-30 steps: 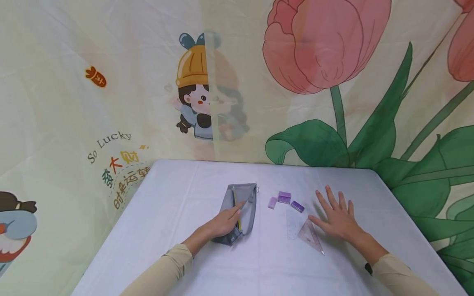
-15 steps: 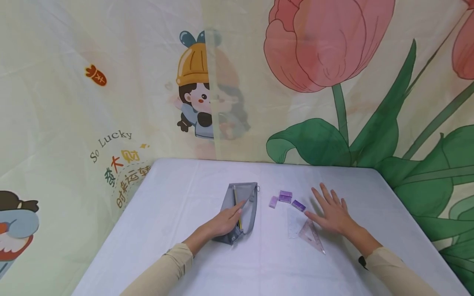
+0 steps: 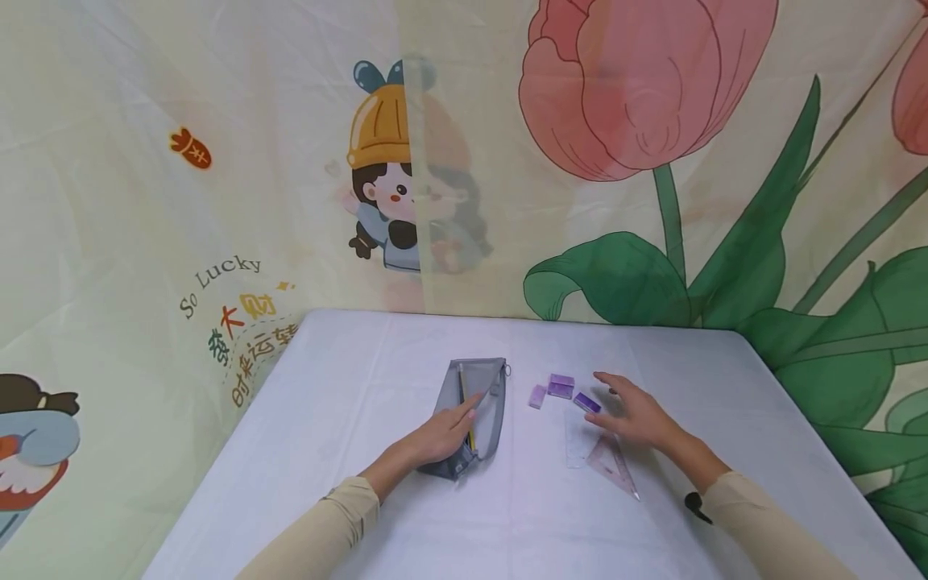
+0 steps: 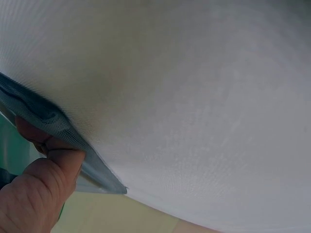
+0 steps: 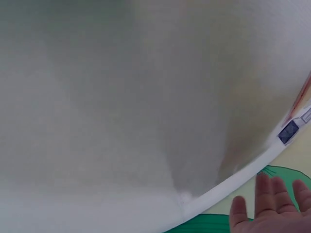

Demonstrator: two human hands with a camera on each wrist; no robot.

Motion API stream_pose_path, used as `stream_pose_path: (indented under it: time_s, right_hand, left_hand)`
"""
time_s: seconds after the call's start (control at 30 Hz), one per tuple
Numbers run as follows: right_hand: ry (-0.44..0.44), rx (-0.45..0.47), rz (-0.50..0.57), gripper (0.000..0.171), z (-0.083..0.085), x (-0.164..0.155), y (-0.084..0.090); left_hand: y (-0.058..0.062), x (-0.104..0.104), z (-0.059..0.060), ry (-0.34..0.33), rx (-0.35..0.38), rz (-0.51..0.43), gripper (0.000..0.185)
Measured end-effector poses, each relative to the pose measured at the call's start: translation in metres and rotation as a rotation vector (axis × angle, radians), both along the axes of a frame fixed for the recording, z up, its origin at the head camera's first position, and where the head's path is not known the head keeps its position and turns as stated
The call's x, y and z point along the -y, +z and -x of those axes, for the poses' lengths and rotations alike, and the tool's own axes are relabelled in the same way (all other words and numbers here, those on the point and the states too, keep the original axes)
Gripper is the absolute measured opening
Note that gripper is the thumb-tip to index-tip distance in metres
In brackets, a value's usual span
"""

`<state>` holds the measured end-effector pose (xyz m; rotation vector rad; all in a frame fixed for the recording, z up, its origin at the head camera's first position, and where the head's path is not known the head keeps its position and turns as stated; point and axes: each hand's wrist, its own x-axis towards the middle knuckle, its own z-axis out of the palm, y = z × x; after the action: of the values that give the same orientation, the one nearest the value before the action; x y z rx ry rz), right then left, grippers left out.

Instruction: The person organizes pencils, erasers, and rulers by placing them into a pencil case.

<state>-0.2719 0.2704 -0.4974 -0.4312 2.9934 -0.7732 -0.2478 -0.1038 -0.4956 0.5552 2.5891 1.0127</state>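
- We find the left hand resting on the grey mesh pencil pouch, which lies on the white table. The head view shows the fingers laid fairly straight along the open mouth; the left wrist view shows the thumb against the pouch edge. We judge it a steadying press rather than a full grip.
- The right hand hovers just right of the pouch, fingers apart and relaxed, holding nothing. Its fingertips are closest to the nearest purple eraser.
- Between that eraser and the pouch lie two more purple erasers, close together. A clear ruler and a pinkish set square lie nearer the person than the erasers, partly beneath the right hand.
- Risk: in our judgement the small eraser could be knocked towards the other two by the spread fingers, as a pinch has not yet formed.
- Risk: the wrist passes low over the set square and could drag or skew it.
- Risk: the pouch is held by light pressure only; its mouth could sag shut or the pouch slide if nudged.
- Change: against the frame one second ago, the right hand has left its flat position on the table further right of the pouch and moved towards the erasers. The left hand and pouch are unchanged.
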Motion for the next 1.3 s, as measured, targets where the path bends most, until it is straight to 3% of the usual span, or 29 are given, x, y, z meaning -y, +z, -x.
stream_pose_path:
  time_s: [0.13, 0.4, 0.8, 1.07, 1.3]
  right_hand:
    - [-0.007, 0.042, 0.086, 0.084, 0.006, 0.002, -0.001]
    - [-0.028, 0.095, 0.152, 0.074, 0.01, 0.008, -0.002]
    - [-0.074, 0.135, 0.103, 0.053, 0.018, 0.015, -0.005]
    - [-0.07, 0.088, 0.074, 0.036, 0.023, 0.017, -0.005]
    - [-0.068, 0.071, 0.057, 0.03, 0.016, 0.018, -0.007]
  left_hand:
    - [0.001, 0.0, -0.001, -0.002, 0.002, 0.004, 0.051]
    - [0.0, 0.0, 0.0, -0.002, 0.006, 0.007, 0.051]
    - [0.003, 0.0, 0.0, -0.002, 0.011, -0.001, 0.051]
    - [0.003, 0.002, 0.003, -0.006, 0.002, -0.005, 0.051]
    - [0.0, 0.001, 0.0, -0.016, 0.004, -0.02, 0.051]
